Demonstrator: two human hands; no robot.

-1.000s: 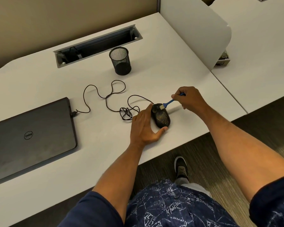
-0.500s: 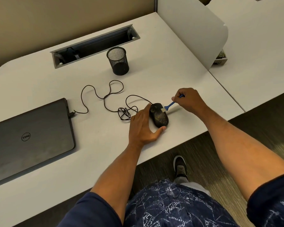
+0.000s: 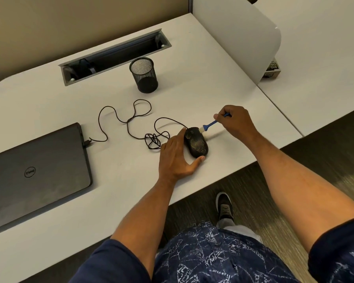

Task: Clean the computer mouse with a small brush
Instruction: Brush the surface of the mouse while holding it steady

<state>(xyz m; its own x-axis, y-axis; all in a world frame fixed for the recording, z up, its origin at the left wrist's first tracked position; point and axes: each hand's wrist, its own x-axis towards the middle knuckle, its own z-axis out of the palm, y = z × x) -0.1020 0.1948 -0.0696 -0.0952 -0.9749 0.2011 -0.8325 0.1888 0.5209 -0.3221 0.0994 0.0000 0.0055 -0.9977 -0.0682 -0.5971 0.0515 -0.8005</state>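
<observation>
A black computer mouse with worn pale marks lies on the white desk near its front edge. My left hand cups its left side, thumb at the rear end and fingertips at the front. My right hand pinches a small blue-handled brush. Its pale bristles touch the mouse's front right edge. The mouse's thin black cable loops leftward across the desk.
A closed dark laptop lies at the left with the cable plugged into its side. A black mesh pen cup stands behind. A cable tray slot runs along the back. A white divider panel rises at the right.
The brush tip stays at the mouse's front right with small strokes. My left hand keeps its hold on the mouse. The camera view has shifted slightly.
</observation>
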